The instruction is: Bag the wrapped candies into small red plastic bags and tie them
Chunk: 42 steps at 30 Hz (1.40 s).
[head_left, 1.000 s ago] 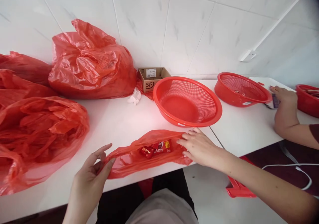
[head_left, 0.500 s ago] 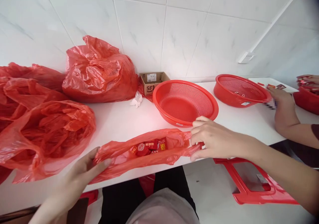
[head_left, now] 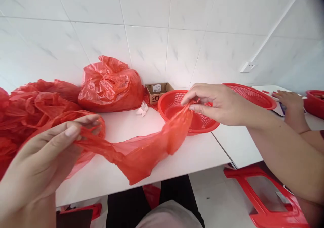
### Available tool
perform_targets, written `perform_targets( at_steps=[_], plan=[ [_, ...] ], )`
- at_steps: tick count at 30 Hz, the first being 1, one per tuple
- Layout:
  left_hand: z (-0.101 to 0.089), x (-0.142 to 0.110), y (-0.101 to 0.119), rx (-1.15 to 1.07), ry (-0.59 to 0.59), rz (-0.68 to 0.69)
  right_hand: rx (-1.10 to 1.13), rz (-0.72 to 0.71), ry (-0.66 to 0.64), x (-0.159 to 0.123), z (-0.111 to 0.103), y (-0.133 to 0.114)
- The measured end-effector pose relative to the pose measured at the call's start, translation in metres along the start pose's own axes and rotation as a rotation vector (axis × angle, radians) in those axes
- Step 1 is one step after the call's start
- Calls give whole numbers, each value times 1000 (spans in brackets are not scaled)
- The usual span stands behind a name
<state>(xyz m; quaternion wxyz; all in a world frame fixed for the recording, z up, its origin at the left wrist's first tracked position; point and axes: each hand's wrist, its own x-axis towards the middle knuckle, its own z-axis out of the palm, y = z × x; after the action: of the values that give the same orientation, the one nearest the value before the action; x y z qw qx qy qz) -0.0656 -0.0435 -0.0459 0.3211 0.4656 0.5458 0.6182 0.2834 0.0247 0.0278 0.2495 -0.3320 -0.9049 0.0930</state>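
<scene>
A red plastic bag (head_left: 149, 153) is stretched between my two hands above the front of the white table. My left hand (head_left: 54, 150) pinches one gathered end between thumb and fingers. At the other end, my right hand (head_left: 212, 103) grips the bag's bunched edge, held higher. The middle of the bag sags, and its contents are hidden in its folds. Behind the right end of the bag stands a red perforated basket (head_left: 174, 101), partly covered by the bag and my right hand.
Crumpled red bags (head_left: 45, 103) pile up on the left, beside a full tied red bag (head_left: 111, 86). A small cardboard box (head_left: 158, 92) and white tissue (head_left: 142, 109) lie near the wall. Another person's hand (head_left: 290, 99) rests at the right. A red stool (head_left: 265, 201) stands below.
Both hands have lifted the bag off the table, and its mouth, open before with red packets visible, is now drawn together. The view has tilted up slightly.
</scene>
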Motion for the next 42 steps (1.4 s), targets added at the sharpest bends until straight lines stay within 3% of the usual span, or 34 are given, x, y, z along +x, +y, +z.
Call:
perform_targets(
  at_steps=[2,4,8,11,16,20,25,27,29,31,33,35,39,42],
  plan=[
    [12,-2,6,-219,-198,-59,55,-15,16,7,2,-5],
    [27,-1,9,-294,-376,-87,120,-48,1,17,6,-12],
    [59,9,10,-25,-684,-119,320,-167,-67,49,30,-33],
    [75,18,9,95,-776,-101,476,-234,-93,71,54,-47],
    [79,29,-2,-75,-690,-209,569,-174,9,81,83,-31],
    [79,30,-8,-122,-697,-239,614,4,-62,70,94,-10],
    [78,30,-8,-159,-648,-184,646,-8,33,49,88,-26],
    [72,31,-5,-72,-655,-124,657,-73,3,44,88,-33],
    [66,32,-2,91,-673,-33,678,-88,55,45,95,-32],
    [62,33,-1,240,-676,45,706,-38,129,51,111,-24],
    [60,32,-5,354,-650,103,713,38,108,59,131,-13],
    [60,32,-14,509,-557,185,678,111,48,65,150,-4],
    [64,29,-35,722,-222,457,724,176,-8,66,169,2],
    [69,27,-43,652,-162,599,798,132,-98,62,166,1]
  ],
)
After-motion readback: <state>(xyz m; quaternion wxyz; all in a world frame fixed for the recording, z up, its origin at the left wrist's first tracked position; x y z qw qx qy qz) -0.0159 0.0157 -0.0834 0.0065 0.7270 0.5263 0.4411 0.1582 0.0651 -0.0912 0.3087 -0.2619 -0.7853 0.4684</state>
